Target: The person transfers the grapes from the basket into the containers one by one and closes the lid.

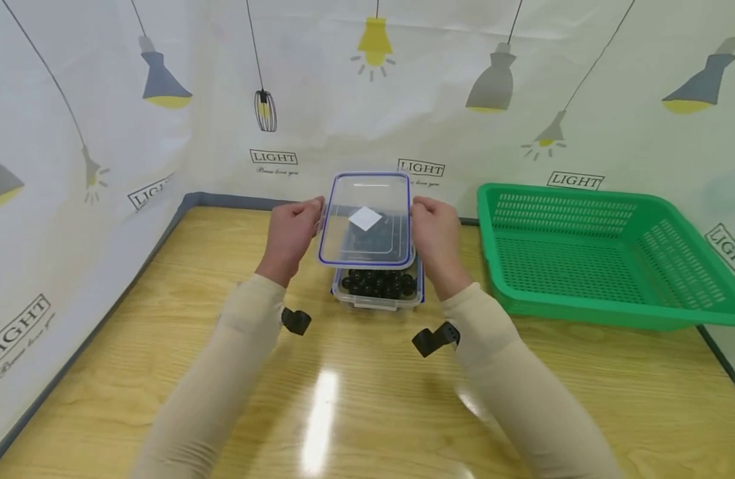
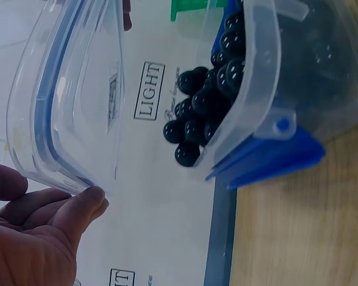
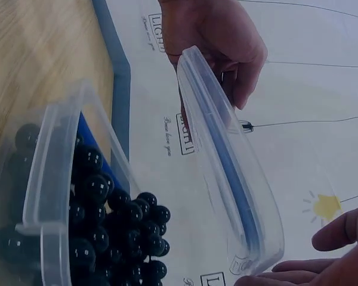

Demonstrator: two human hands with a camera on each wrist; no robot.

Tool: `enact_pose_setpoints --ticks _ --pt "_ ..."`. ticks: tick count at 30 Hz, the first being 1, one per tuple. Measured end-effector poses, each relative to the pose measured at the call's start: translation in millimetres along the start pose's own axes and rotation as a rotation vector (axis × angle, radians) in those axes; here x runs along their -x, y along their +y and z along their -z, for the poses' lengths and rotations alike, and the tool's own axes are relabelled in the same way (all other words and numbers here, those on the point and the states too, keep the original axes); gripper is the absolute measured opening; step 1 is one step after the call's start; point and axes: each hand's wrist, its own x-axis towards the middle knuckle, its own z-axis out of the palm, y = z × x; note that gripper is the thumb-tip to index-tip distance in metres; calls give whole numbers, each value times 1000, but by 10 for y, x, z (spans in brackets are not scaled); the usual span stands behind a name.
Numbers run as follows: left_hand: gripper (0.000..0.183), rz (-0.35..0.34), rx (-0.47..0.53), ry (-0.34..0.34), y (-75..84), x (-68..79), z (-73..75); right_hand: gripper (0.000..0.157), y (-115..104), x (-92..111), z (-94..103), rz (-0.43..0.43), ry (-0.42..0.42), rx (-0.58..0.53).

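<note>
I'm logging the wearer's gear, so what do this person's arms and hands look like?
Plain cream long sleeves reach both wrists. A small black wrist camera sits at each cuff. The left hand and right hand are bare, without gloves; no cables show.

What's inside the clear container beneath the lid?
Glossy black balls show inside the clear container. In the head view, its far part shows only dimly through the lid; the balls hide its floor.
</note>
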Motion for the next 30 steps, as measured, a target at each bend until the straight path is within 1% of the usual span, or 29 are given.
enact_pose_setpoints --ticks 4,7,10,12,14,20,26,30 --pt "36 -8 4 -17 -28 52 -95 39 70 14 120 -4 13 22" --pt "36 -19 -18 -42 -58 70 -164 42 113 7 205 -24 19 56" --pt "37 -39 -87 -62 -82 86 -212 42 159 -10 258 -34 39 69" --pt "37 -49 -128 -68 -94 97 -231 38 190 -17 277 -39 40 62" --pt "36 -52 -162 -61 -100 113 -237 35 222 -20 289 -41 28 33" --pt "44 -32 -172 -76 -140 131 -245 37 282 -25 344 -83 -41 -46" --pt "37 -25 -195 -90 -171 125 -248 30 304 -37 380 -126 -57 -61" --pt "38 -8 -197 -103 -167 123 -237 38 293 -48 402 -146 -77 -42"
